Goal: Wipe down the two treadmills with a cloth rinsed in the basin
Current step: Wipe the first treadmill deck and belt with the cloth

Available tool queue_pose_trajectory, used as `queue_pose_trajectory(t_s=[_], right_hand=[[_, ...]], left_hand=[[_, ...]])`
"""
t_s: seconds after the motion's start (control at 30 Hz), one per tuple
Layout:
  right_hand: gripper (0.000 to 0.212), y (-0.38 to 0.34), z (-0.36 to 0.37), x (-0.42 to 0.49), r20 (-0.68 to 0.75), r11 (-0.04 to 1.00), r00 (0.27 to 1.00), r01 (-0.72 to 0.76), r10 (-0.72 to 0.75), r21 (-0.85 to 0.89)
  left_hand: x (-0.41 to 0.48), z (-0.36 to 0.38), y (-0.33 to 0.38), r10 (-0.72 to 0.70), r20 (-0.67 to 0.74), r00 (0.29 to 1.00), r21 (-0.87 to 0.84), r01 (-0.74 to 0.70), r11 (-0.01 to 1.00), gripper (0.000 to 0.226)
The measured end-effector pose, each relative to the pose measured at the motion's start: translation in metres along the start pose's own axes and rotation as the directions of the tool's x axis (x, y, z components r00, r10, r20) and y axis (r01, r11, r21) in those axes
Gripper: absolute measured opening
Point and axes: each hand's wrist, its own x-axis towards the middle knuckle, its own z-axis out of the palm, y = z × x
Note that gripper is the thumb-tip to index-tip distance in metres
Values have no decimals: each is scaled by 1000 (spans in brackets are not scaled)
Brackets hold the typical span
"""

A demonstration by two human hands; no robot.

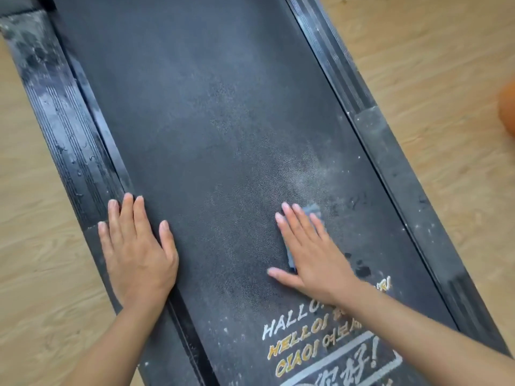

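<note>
Head view: the job now is rubbing the treadmill [223, 121] clean. The R hand [312, 254] lies flat on a small blue-grey cloth [311, 210]. Its fingers [295, 221] are straight & spread, pressing the cloth down, not curled round it. Only bits of cloth peek out, past the fingertips & by the thumb side. The L hand [136, 246] is flat too, fingers straight, holding nothing. It rests where the belt [172, 162] meets the L rail [69, 129].

To do it well, I think:
- Push down w/ the whole palm so the cloth can't slip out.
- Go in long strokes along the belt, each one a bit over the last.
- Do the pale dusty patch just ahead of the cloth next.
- Lean on the L hand for balance.
- The cloth looks small, so it prob. needs a rinse soon. No basin in view.

The treadmill lies slanted across the wood floor [33, 246] & fills most of the view. The belt is black w/ grey dust down the middle & white specks near the printed words [301, 344]. The L rail looks wet & streaky. The R rail [404, 176] looks dusty. There's an orange thing [508, 104] at the R edge, can't tell what.
</note>
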Motion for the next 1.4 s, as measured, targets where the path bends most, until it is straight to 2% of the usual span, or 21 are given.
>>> queue_pose_trajectory(t_s=[0.13,0.23,0.3,0.37,0.5,0.57,0.63,0.8,0.87,0.93,1.0,1.1,1.17,1.27,1.4], right_hand=[[102,10,-56,142,-93,990,987,-123,129,69],[104,16,-74,194,-119,989,982,-137,143,60],[103,21,-64,170,-124,991,985,-113,121,73],[101,19,-42,106,-108,992,989,-94,102,82],[100,20,12,-66,10,993,993,-114,114,17],[100,23,21,-99,90,993,989,-113,115,-23],[101,30,13,-66,72,995,992,-99,100,-12],[108,31,-51,127,-70,992,990,-122,125,38],[107,31,-70,171,-113,990,984,-134,137,36],[105,34,-67,159,-124,988,981,-141,148,65],[104,34,-45,99,-98,987,984,-143,149,69],[106,25,0,-28,20,994,994,-111,111,11],[106,27,13,-79,93,996,992,-76,80,-40],[106,39,6,-52,123,998,992,-30,37,-60],[106,57,-39,81,-38,994,993,-110,111,22]], left_hand=[[1,1,0,0,0,1000,31,0,1000,62],[-1,2,0,-1,-8,1000,42,1,999,61],[0,3,-1,3,-2,1000,44,-3,999,61],[-2,2,-2,-11,2,1000,50,11,999,61],[0,1,0,-8,-1,1000,19,8,1000,62],[1,3,-1,-8,4,1000,26,8,1000,62],[0,3,-1,-8,21,1000,39,7,999,62],[0,4,-3,0,57,998,50,-2,999,64],[-2,4,-4,-8,47,999,58,5,998,64],[-1,4,-2,6,45,999,42,-8,999,63],[0,2,0,7,52,999,35,-8,999,63],[-1,1,2,-5,60,998,30,3,1000,63],[0,1,2,-8,58,998,23,7,1000,61],[0,1,0,-18,48,999,21,17,1000,61],[0,3,-4,-6,52,999,28,5,1000,60]])
